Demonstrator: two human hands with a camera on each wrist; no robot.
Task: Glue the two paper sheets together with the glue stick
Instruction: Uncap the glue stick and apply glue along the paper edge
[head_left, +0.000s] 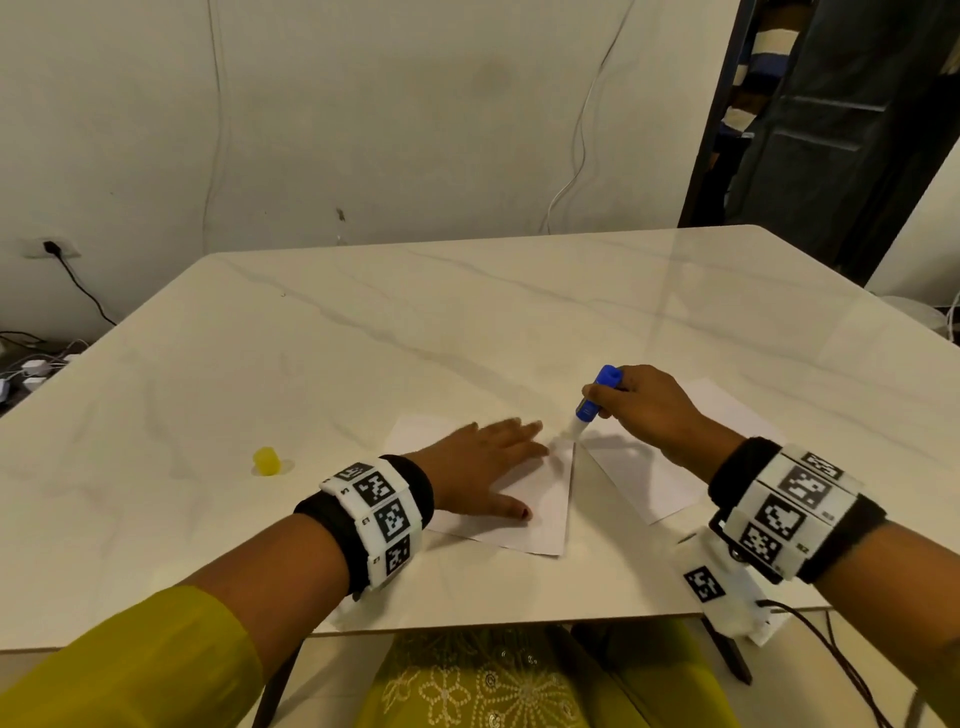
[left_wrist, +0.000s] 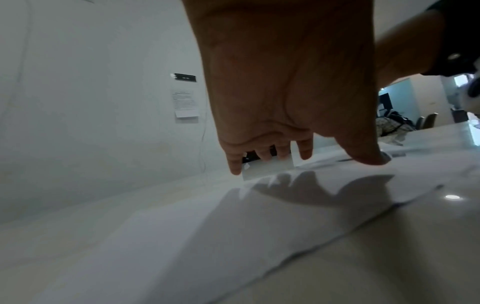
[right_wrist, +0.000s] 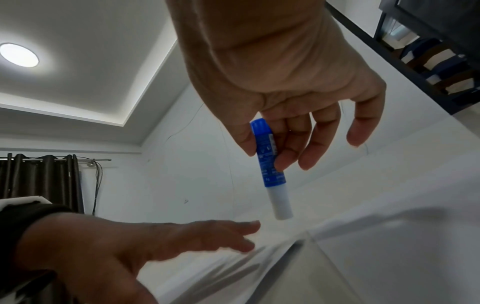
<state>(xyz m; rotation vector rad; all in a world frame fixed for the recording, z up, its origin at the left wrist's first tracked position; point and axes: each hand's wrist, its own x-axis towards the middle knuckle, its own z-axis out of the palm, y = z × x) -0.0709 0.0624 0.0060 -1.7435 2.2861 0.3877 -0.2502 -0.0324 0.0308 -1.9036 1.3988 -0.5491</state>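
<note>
Two white paper sheets lie on the marble table: the left sheet (head_left: 540, 506) under my left hand (head_left: 485, 465), the right sheet (head_left: 649, 473) partly under my right arm. My left hand lies flat, fingers straight, pressing the left sheet (left_wrist: 337, 185) down. My right hand (head_left: 641, 402) pinches a blue glue stick (head_left: 592, 402), uncapped, its white tip pointing down at the far right corner of the left sheet. In the right wrist view the glue stick (right_wrist: 271, 164) hangs tip-down just above the paper beside the left hand's fingertips (right_wrist: 249, 226).
A yellow cap (head_left: 267, 461) stands on the table (head_left: 363, 338) to the left of the sheets. The table's front edge runs just below my wrists. A wall stands behind the table, with cables and a socket at the left and a dark doorway at the right.
</note>
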